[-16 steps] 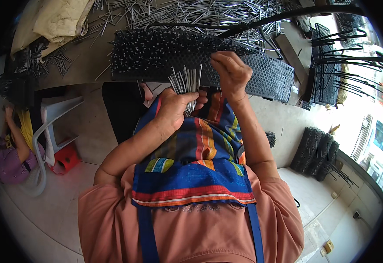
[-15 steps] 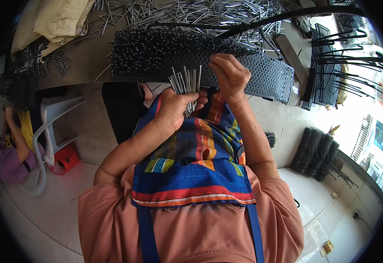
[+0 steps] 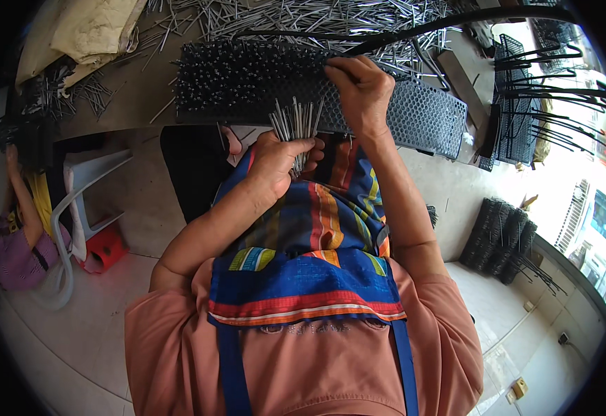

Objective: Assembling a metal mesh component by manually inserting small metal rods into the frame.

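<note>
A bundle of thin grey metal rods [image 3: 293, 122] fans upward out of my left hand [image 3: 276, 158], whose fingers are wrapped round its lower part. In front of it lies a long dark perforated plate [image 3: 433, 119]. Many rods with small bright tips [image 3: 234, 80] stand in the holes of its left part, while the holes at its right part show bare. Over the plate's middle, at the edge of the standing rods, my right hand [image 3: 365, 90] is closed in a pinch. Whatever is between its fingertips is too small or hidden to make out.
Loose metal rods [image 3: 303, 19] are heaped behind the plate, and a black bar [image 3: 469, 16] crosses above them. Cream cloth [image 3: 91, 31] lies at the far left. Black hooked rods [image 3: 559, 93] jut out at the right. Another person [image 3: 26, 253] sits at the left beside a red stool [image 3: 103, 249].
My right hand has moved slightly away from me and left, toward the standing rods, still pinched. The left hand keeps its bundle, which is fanned a little wider.
</note>
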The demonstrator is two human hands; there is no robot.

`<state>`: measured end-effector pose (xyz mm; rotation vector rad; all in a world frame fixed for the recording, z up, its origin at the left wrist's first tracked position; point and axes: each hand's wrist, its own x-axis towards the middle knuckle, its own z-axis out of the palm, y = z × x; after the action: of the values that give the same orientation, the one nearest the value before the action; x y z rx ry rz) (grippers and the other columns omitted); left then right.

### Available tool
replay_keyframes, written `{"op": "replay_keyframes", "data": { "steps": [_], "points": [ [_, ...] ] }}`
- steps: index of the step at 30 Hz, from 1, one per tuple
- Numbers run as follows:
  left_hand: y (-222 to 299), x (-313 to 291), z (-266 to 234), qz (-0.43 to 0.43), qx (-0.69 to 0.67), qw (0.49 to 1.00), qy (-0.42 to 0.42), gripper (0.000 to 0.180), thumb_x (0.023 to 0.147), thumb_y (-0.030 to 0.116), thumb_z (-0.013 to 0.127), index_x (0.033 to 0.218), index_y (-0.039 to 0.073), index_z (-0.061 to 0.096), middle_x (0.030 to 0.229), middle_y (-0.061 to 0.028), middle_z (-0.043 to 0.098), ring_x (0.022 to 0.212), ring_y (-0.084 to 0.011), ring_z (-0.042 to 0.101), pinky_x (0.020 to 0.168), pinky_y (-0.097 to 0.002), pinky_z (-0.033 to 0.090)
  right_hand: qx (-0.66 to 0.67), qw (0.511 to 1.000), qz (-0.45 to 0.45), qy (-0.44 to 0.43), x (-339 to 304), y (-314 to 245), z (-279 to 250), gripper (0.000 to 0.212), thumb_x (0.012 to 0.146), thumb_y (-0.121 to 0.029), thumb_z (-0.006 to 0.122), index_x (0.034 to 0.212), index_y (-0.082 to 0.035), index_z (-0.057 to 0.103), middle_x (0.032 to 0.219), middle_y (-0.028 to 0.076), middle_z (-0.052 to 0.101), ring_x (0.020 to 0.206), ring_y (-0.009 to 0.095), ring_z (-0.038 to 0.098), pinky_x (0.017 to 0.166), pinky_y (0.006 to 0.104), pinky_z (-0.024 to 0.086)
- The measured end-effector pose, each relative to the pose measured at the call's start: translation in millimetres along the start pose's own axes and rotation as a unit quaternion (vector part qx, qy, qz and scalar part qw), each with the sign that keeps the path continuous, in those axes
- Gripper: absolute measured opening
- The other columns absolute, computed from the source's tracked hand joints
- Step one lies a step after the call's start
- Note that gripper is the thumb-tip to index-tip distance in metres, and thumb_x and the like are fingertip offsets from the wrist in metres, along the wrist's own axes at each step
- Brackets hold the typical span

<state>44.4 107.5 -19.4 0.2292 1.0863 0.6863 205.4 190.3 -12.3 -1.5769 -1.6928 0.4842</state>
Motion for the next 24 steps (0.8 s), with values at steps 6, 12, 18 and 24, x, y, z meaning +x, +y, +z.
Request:
{"op": "replay_keyframes", "data": {
  "steps": [6,12,18,24],
  "points": [
    [3,3,2,0.004,-0.03,0.999,0.018,0.009,0.084,-0.001,0.065,0.093,-0.001,0.067,0.086,-0.0126,0.072,0.07,-0.0187,0.069,0.057,-0.0297,0.053,-0.046,0.996,-0.07,-0.007,-5,10,7,0.012,0.076,-0.007,0.076,0.087,-0.004,0.075,0.072,0.008,0.066,0.06,0.015,0.062,0.056,0.0275,0.047],
    [6,2,6,0.04,-0.031,0.998,-0.026,0.015,0.082,-0.004,0.066,0.096,-0.001,0.066,0.086,-0.0149,0.071,0.07,-0.0214,0.07,0.056,-0.0298,0.056,0.124,0.959,0.205,-0.152,-21,7,-13,0.013,0.079,-0.009,0.075,0.089,0.0,0.073,0.069,0.005,0.067,0.057,0.011,0.057,0.052,0.0257,0.043],
    [-2,3,9,0.06,-0.044,0.997,0.004,0.018,0.084,-0.003,0.064,0.101,-0.001,0.066,0.088,-0.014,0.071,0.071,-0.0217,0.071,0.058,-0.0309,0.058,0.336,0.879,0.315,-0.12,-34,3,-20,0.008,0.083,-0.004,0.071,0.077,0.0,0.067,0.062,-0.002,0.057,0.049,0.003,0.043,0.045,0.0205,0.029],
    [-5,3,6,0.047,0.01,0.998,0.04,0.016,0.085,-0.001,0.062,0.101,0.001,0.065,0.09,-0.0135,0.071,0.074,-0.0212,0.071,0.058,-0.0314,0.057,0.251,0.952,0.056,0.164,-21,26,-13,0.01,0.078,0.006,0.074,0.084,-0.001,0.071,0.074,-0.001,0.066,0.065,0.003,0.056,0.059,0.0172,0.044]
  ]
}}
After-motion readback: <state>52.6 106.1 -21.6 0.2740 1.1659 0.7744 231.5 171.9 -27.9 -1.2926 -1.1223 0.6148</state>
